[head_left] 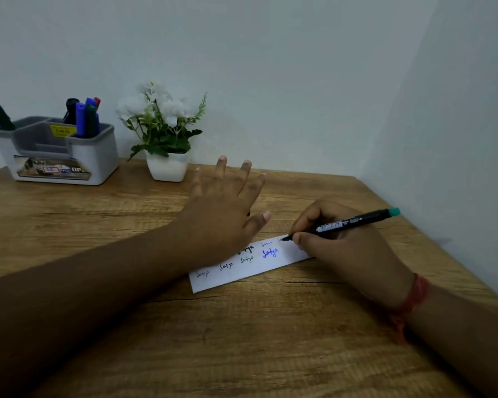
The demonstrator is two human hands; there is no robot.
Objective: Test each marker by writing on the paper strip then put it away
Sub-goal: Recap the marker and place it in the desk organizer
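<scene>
I see my right hand (342, 248) pinching the black green-capped marker (348, 224), tip on the white paper strip (250, 268), which my flat, straight-fingered left hand (222, 214) pins to the wooden counter (256, 340).

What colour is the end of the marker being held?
Teal green end on the marker, clearest in the head view.

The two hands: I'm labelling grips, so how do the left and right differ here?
The left hand lies flat with fingers spread and straight, its palm side on the white paper strip; the right hand curls its fingers around the black green-capped marker. The left holds nothing; the right puts the marker tip to the strip. Both are on the strip, on the wooden table.
</scene>
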